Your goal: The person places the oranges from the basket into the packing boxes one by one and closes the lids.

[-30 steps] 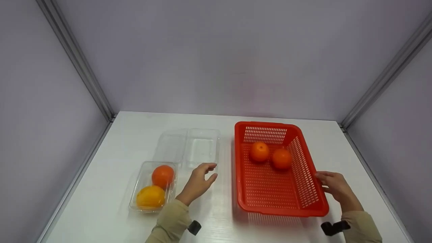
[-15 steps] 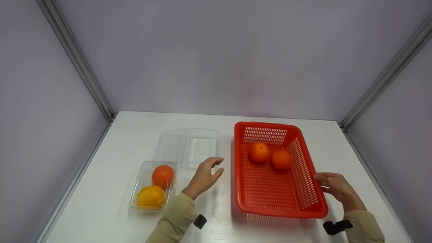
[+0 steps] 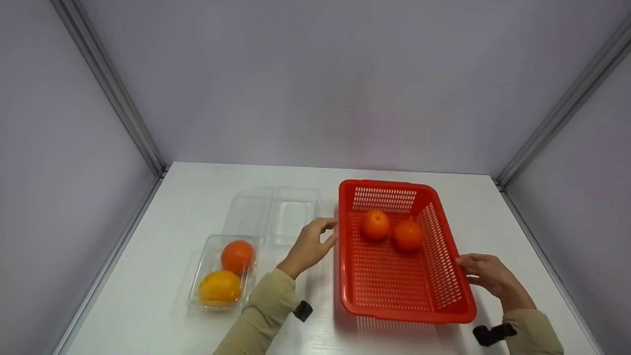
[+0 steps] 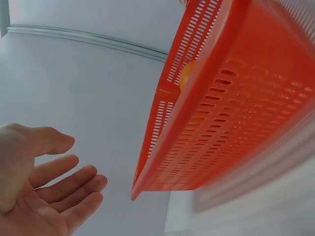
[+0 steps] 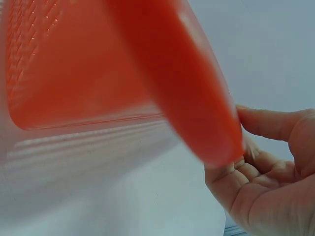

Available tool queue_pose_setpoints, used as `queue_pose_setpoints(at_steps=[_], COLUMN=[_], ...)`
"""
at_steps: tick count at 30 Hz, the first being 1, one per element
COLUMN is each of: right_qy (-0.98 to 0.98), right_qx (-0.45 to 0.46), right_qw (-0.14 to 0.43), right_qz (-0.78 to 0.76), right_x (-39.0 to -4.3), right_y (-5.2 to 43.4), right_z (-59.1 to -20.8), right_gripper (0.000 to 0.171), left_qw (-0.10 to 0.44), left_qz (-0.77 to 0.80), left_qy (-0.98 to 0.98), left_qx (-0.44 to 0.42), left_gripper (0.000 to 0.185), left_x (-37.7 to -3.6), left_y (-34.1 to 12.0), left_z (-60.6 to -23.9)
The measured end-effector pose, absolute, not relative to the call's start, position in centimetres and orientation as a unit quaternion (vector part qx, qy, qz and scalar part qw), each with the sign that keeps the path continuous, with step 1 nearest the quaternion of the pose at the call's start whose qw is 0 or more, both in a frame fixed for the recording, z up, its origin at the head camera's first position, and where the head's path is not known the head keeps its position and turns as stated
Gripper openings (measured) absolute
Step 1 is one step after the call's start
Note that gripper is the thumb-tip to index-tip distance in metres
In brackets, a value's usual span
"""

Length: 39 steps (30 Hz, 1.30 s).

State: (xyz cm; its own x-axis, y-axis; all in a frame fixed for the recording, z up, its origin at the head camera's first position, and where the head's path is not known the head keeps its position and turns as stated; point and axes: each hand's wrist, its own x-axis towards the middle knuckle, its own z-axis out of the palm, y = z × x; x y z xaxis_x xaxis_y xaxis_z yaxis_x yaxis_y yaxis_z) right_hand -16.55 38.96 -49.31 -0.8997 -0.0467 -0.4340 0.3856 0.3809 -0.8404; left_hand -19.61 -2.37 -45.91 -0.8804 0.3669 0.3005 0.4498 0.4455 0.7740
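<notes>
Both hands, left (image 3: pixel 310 244) and right (image 3: pixel 485 272), flank the red basket (image 3: pixel 402 308); fingers relaxed, gripping nothing.

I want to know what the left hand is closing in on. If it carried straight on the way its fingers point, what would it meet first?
Most likely the left long wall of the red basket. The left hand is open, fingertips aimed right, just short of the rim; the gap looks small, though depth is uncertain.

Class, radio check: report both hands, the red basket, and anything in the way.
Left hand open, just short of the red basket. Right hand open at its right rim, contact unclear. Two oranges inside. Nothing between hands and basket.
</notes>
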Motion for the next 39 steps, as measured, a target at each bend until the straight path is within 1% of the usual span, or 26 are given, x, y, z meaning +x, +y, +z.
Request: queue_pose_setpoints(at_steps=[4, 14, 24, 29, 34, 39], right_qy=[0.813, 0.791, 0.79, 0.793, 0.794, 0.8], right_qx=[0.098, 0.089, 0.088, 0.087, 0.089, 0.09], right_qw=[0.202, 0.226, 0.232, 0.237, 0.239, 0.233], right_qz=[-0.538, -0.562, -0.56, -0.554, -0.553, -0.545], right_x=[-16.5, -16.6, -16.8, -16.9, -17.0, -17.1], right_y=[38.9, 39.1, 39.2, 39.2, 39.3, 39.4], right_z=[-49.2, -49.1, -49.0, -49.0, -48.9, -49.1], right_gripper=[0.059, 0.053, 0.048, 0.051, 0.05, 0.055], left_qw=[0.026, 0.015, 0.004, -0.001, -0.003, -0.016], left_qz=[-0.479, -0.492, -0.481, -0.493, -0.506, -0.512], left_qy=[-0.845, -0.837, -0.844, -0.836, -0.828, -0.826], left_qx=[-0.237, -0.241, -0.239, -0.239, -0.241, -0.234], left_gripper=[0.034, 0.034, 0.035, 0.035, 0.035, 0.035], left_x=[-20.1, -21.0, -22.4, -23.0, -23.6, -24.1], left_y=[-1.7, -0.4, 1.4, 2.1, 2.9, 3.9], left_z=[-45.5, -44.6, -44.1, -44.1, -44.1, -44.2])
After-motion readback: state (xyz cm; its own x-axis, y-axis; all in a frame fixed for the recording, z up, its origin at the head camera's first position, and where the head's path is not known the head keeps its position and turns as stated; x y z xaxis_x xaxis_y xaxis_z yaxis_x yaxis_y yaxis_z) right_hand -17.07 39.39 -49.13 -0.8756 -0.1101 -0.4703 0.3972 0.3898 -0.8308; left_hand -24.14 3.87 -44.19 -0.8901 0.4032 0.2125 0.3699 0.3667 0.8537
